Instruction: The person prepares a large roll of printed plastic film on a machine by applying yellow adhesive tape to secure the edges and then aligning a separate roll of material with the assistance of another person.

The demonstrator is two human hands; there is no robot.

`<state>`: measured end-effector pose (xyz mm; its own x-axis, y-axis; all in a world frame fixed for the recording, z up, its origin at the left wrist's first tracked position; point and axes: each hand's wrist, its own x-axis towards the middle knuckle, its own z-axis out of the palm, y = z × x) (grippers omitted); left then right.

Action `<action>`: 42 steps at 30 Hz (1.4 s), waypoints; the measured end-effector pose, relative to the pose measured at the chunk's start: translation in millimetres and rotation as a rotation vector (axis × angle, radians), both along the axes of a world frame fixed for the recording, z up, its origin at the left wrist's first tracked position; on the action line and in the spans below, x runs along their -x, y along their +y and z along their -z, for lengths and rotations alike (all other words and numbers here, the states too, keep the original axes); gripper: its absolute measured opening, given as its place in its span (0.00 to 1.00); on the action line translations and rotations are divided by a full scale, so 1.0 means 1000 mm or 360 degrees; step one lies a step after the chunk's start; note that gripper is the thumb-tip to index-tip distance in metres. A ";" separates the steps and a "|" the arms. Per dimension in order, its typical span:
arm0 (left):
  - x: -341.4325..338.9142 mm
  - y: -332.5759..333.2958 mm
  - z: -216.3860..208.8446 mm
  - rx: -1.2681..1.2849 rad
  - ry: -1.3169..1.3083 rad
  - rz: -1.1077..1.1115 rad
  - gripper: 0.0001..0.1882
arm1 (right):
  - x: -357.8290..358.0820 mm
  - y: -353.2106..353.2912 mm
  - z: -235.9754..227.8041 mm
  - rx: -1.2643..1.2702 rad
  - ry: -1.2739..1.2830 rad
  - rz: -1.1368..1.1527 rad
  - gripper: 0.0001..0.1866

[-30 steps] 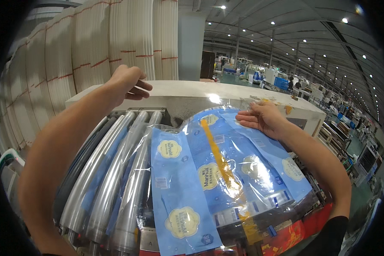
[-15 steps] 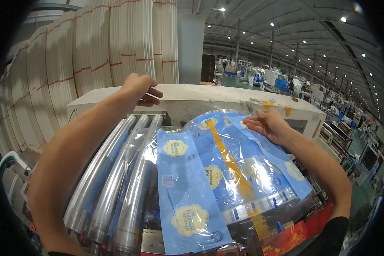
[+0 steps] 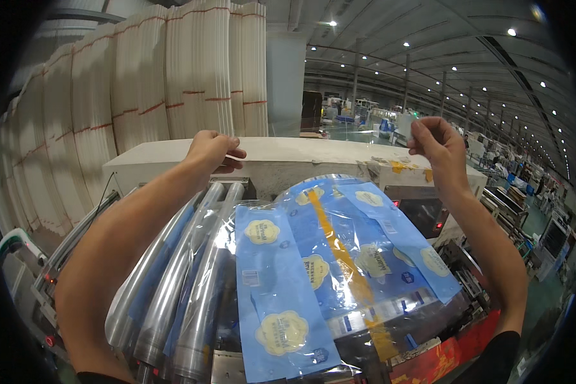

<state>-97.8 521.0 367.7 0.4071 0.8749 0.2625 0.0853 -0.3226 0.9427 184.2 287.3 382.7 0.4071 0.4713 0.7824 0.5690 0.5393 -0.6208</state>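
A printed blue plastic film [image 3: 339,221], with cream badge shapes, runs over the machine's curved end. A strip of yellow-brown tape [image 3: 339,246] lies along it. Loose blue film pieces with the same print lie on top, one a long panel [image 3: 278,288] at the left, another [image 3: 390,224] at the right. My left hand [image 3: 214,152] hovers by the near edge of the white machine beam, fingers loosely bent and apart, with nothing seen in them. Raised above the beam's right part, my right hand [image 3: 436,146] has thumb and fingers pinched together; whatever is between them cannot be made out.
Shiny metal rollers [image 3: 201,288] slope down at the left, with film between them. The long white beam [image 3: 288,148] crosses behind the film. A dark panel with red lights [image 3: 422,214] sits at the right. Tall stacks of white sheets [image 3: 192,77] stand behind.
My right hand has lifted off the film at the right and risen above the beam, its fingers now pinched. My left hand stays almost in place. The view has shifted slightly.
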 end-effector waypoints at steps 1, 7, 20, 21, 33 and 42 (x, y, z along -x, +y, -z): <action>0.000 -0.001 0.001 -0.0004 0.0008 0.0004 0.10 | 0.006 -0.004 -0.004 -0.0031 -0.0090 0.0043 0.11; -0.006 -0.021 0.006 0.0092 -0.0006 0.0216 0.09 | 0.014 -0.022 -0.009 -0.0076 -0.0310 0.0108 0.11; -0.055 -0.079 0.046 0.0260 0.0066 0.0610 0.10 | -0.032 -0.072 -0.004 -0.0098 -0.0205 0.0217 0.10; -0.058 -0.082 0.051 0.0267 0.0095 0.0600 0.10 | -0.034 -0.074 -0.002 -0.0086 -0.0212 0.0212 0.10; -0.059 -0.072 0.037 0.0260 0.0090 0.0697 0.09 | -0.033 -0.082 0.002 -0.0041 -0.0145 0.0201 0.09; -0.072 -0.066 0.031 0.0015 0.0269 0.0700 0.09 | -0.041 -0.085 0.000 -0.0081 -0.0151 0.0304 0.09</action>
